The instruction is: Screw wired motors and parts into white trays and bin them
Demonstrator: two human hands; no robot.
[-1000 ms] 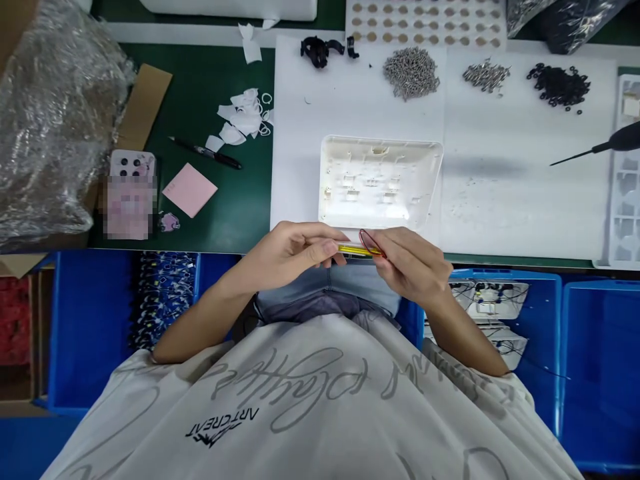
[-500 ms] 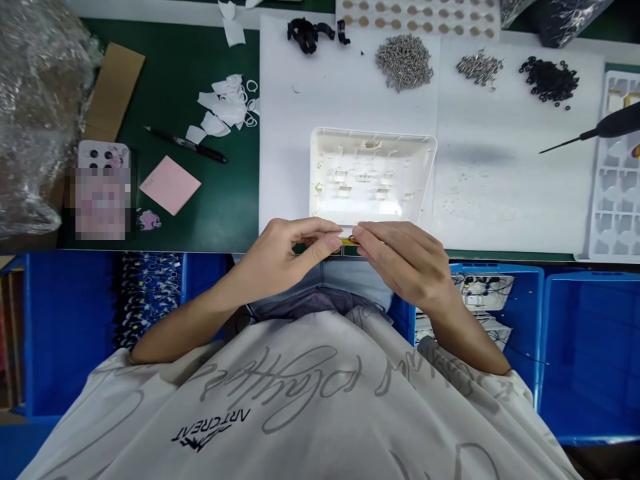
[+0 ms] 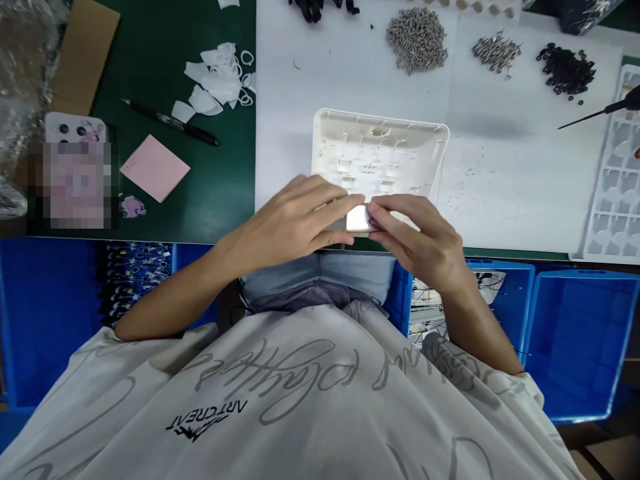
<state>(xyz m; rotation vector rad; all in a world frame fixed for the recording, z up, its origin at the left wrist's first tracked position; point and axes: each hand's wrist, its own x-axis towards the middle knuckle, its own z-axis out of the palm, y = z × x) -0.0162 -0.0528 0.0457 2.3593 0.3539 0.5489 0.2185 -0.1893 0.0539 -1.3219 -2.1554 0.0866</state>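
Between my two hands is a small flat white rectangular piece (image 3: pixel 357 219), its broad face turned up, with a hint of red at its right end. My left hand (image 3: pixel 305 217) is closed on its left side, thumb by the lower corner and index finger along the far edge. The right end is pinched by my right hand (image 3: pixel 420 233), whose fingers hide part of it. Just beyond lies a white plastic housing (image 3: pixel 380 150), open side up, with moulded posts and clips inside. My hands overlap its near edge in view.
Beyond the housing lie piles of silver screws (image 3: pixel 417 40), smaller metal parts (image 3: pixel 496 52) and black rings (image 3: pixel 567 70). A screwdriver (image 3: pixel 620 105) juts in from the right above a white compartment tray (image 3: pixel 613 193). Left are white scraps (image 3: pixel 217 80), a pen (image 3: pixel 173 122) and pink notes (image 3: pixel 155 168).
Both hands have moved slightly forward, towards the housing. The held piece showed a thin yellow edge before; now its white face shows. My left fingers now reach over its far edge.
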